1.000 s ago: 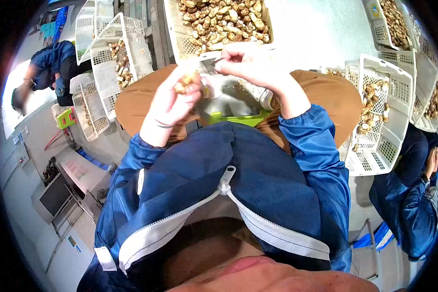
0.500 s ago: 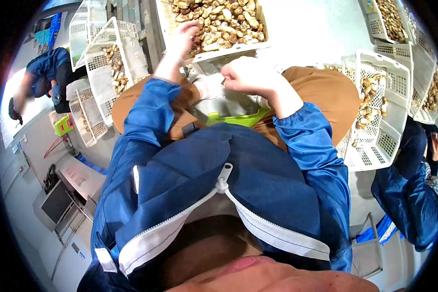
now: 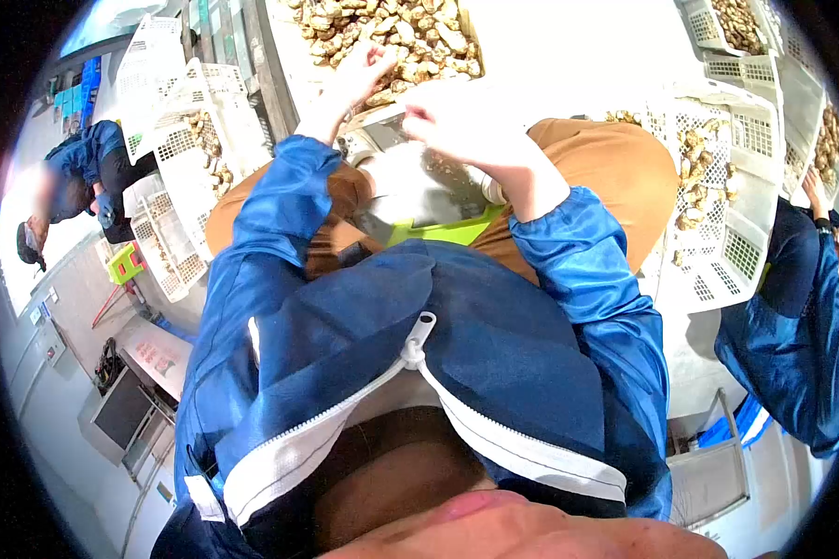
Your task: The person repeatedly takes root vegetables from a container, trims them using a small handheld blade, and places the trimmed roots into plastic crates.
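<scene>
A white crate (image 3: 284, 51) in front of me holds a heap of stubby brown-and-cream pieces that look like mushrooms (image 3: 410, 42). My left hand (image 3: 359, 76) is over the near left part of this heap, its fingers curled together. Whether a piece is in them is hidden. Closer to me, by the crate's near edge, my right hand (image 3: 438, 130) is closed with thumb and fingers together. Bright glare washes it out, and anything in its grip cannot be made out. Below both hands, a lime-green stool edge (image 3: 443, 230) shows between my knees.
White perforated baskets (image 3: 750, 135) with scattered pieces stand at my right, and more baskets (image 3: 172, 144) at my left. One person (image 3: 89, 163) bends at far left; another person (image 3: 792, 317) sits at far right. A green stool (image 3: 124, 264) is behind on the left.
The view has shifted, so the crate sits higher and further left. My right hand has drawn slightly left and up, nearer my left hand. The person at right has raised a hand to a basket.
</scene>
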A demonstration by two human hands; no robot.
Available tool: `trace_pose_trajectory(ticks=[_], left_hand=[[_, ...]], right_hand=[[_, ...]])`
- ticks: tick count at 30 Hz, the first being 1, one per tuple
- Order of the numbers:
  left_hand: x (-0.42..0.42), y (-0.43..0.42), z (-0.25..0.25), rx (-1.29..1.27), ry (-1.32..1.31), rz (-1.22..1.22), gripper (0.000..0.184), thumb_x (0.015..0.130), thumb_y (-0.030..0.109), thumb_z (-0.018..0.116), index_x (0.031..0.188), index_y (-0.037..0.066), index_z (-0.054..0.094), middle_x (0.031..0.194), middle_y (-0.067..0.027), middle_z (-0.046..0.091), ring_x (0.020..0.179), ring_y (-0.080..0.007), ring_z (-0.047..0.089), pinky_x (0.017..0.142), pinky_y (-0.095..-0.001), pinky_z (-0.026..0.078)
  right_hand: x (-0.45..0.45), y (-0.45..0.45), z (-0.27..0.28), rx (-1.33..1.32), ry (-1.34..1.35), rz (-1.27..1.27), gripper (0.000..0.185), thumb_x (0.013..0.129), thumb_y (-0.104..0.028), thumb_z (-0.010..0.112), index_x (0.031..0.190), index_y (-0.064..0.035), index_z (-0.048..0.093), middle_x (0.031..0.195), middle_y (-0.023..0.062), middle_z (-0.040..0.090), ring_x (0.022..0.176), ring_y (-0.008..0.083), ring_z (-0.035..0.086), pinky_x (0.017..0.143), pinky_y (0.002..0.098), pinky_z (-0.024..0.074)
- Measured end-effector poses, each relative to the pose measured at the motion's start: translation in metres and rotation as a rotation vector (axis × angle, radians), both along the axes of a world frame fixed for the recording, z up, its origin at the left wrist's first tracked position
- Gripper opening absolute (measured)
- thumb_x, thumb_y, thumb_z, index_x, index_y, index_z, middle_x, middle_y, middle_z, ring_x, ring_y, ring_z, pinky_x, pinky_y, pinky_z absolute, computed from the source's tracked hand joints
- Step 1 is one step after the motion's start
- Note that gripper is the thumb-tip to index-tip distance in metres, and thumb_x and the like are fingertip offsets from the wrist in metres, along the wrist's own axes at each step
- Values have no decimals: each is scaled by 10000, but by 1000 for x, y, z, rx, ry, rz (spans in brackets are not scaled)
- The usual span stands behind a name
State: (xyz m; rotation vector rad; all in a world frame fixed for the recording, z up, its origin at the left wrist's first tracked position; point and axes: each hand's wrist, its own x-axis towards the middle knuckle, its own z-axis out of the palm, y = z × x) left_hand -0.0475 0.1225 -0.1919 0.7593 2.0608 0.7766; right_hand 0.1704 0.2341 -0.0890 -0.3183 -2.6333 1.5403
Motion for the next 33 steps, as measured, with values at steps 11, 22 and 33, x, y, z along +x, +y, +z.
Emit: trace_pose_trajectory(ticks=[11,22,33], left_hand=[[84,-70,175,263,-522,275,351,1008,197,542,1298,1,564,868,-30,619,658,-78,545,545,-197,433],[97,-64,176,322,-149,146,337,948,147,638,1267,41,612,878,31,600,719,-26,500,612,-184,412],[95,-64,171,440,-141,148,410,873,9,686,1256,32,544,1148,-41,599,1056,-121,564,918,-253,465]], right_hand=[[-14,-15,13,-316,477,-122,153,869,-163,685,909,-17,666,928,70,657,834,174,632,719,285,516],[-6,-8,21,-459,423,-129,141,860,-129,691,914,-1,664,826,32,636,735,98,583,650,254,498],[-4,-10,25,-516,294,-129,164,872,-147,684,985,-29,701,838,21,684,757,75,611,690,245,504]])
